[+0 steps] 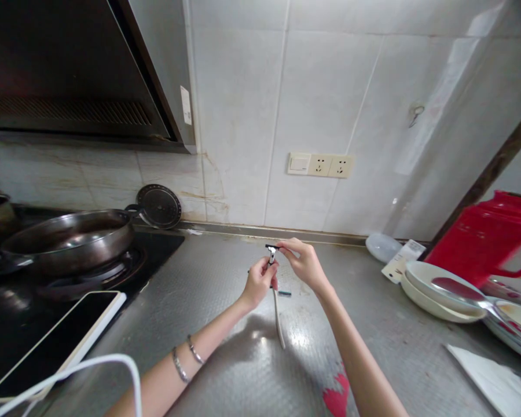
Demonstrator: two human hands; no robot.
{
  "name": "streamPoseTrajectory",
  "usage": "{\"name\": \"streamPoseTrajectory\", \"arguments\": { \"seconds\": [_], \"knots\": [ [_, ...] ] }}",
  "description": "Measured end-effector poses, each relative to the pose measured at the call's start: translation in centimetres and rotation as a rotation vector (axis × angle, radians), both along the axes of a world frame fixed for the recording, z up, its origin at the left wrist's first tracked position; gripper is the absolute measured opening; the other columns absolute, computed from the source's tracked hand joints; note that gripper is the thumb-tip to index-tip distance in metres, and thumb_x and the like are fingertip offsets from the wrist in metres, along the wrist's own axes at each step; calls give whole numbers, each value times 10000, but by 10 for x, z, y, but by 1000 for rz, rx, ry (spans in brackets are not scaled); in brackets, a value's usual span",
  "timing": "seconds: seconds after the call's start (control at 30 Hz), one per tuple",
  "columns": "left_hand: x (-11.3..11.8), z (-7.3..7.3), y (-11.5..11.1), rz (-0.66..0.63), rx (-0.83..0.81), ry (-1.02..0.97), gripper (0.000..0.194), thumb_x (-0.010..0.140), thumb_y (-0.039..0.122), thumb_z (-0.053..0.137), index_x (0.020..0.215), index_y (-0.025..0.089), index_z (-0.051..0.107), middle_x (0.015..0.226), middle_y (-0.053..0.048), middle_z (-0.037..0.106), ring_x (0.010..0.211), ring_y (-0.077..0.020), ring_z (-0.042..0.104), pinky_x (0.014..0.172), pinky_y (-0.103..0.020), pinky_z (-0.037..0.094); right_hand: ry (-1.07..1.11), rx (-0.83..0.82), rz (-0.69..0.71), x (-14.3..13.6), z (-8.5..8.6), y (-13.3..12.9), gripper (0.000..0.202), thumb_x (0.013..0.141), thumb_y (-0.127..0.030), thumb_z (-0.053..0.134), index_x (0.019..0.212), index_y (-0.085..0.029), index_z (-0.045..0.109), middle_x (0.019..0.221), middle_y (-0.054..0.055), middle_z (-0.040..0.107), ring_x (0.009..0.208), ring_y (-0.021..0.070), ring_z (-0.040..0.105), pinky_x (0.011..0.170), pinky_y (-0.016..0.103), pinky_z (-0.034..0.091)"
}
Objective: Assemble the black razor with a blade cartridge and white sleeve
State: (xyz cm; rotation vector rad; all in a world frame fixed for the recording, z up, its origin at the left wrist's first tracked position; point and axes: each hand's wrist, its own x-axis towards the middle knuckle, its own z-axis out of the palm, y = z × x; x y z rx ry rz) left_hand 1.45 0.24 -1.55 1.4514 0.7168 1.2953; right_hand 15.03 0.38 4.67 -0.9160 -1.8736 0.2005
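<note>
My left hand (259,282) is closed around the silver neck of what looks like a razor (272,253), a small T-shaped tool with a black head. The head points away from me, raised over the steel counter. At its right end, the fingertips of my right hand (304,262) pinch the black head. A pale, thin, curved strip (279,324) runs toward me from below my left hand; whether it joins the tool is hidden by my fingers. Just right of that strip lies a small dark bar (285,293) on the counter.
Left, a steel pan (76,243) sits on the black stove, with a phone (56,347) and white cable (99,360) nearer me. Right are stacked bowls (438,292), a spoon (464,294), a red jug (473,231) and white paper (492,376). Wall sockets (330,165) are behind.
</note>
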Motion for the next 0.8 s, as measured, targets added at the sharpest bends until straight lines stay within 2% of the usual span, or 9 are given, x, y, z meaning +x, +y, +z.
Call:
{"name": "streamPoseTrajectory", "arguments": {
  "seconds": [0.2, 0.37, 0.6, 0.7, 0.8],
  "knots": [
    [4, 1, -2, -5, -23, -21, 299, 773, 457, 512, 768, 162, 468, 524, 69, 418, 407, -70, 457, 412, -201, 374, 9, -20, 0, 4, -4, 4, 189, 820, -188, 502, 900, -209, 673, 894, 53, 681, 866, 171, 608, 786, 284, 455],
    [6, 2, -2, -59, -58, -60, 311, 766, 467, 522, 782, 161, 467, 497, 79, 383, 402, -59, 397, 434, -211, 408, 27, -47, -18, 5, -8, 8, 186, 820, -210, 507, 896, -212, 677, 927, 56, 690, 898, 181, 618, 820, 306, 459],
    [4, 8, -4, -81, -79, -69, 315, 750, 459, 542, 808, 154, 492, 517, 76, 378, 415, -53, 382, 447, -208, 418, 52, -73, -1, 6, -6, 8, 208, 819, -232, 503, 914, -222, 688, 948, 56, 693, 913, 190, 624, 840, 325, 465],
    [3, 9, -2, -108, -101, -87, 338, 750, 452, 538, 881, 141, 524, 544, 66, 399, 433, -55, 394, 458, -205, 416, 57, -110, 28, 8, -5, 7, 247, 827, -248, 483, 978, -228, 679, 998, 56, 684, 952, 196, 615, 859, 342, 461],
    [-2, 11, 4, -148, -129, -154, 392, 765, 455, 506, 987, 134, 538, 604, 39, 461, 478, -68, 445, 495, -216, 424, 90, -173, 23, 10, -4, 7, 327, 833, -251, 461, 1123, -225, 610, 1079, 63, 653, 994, 192, 599, 841, 336, 472]
  ]
}}
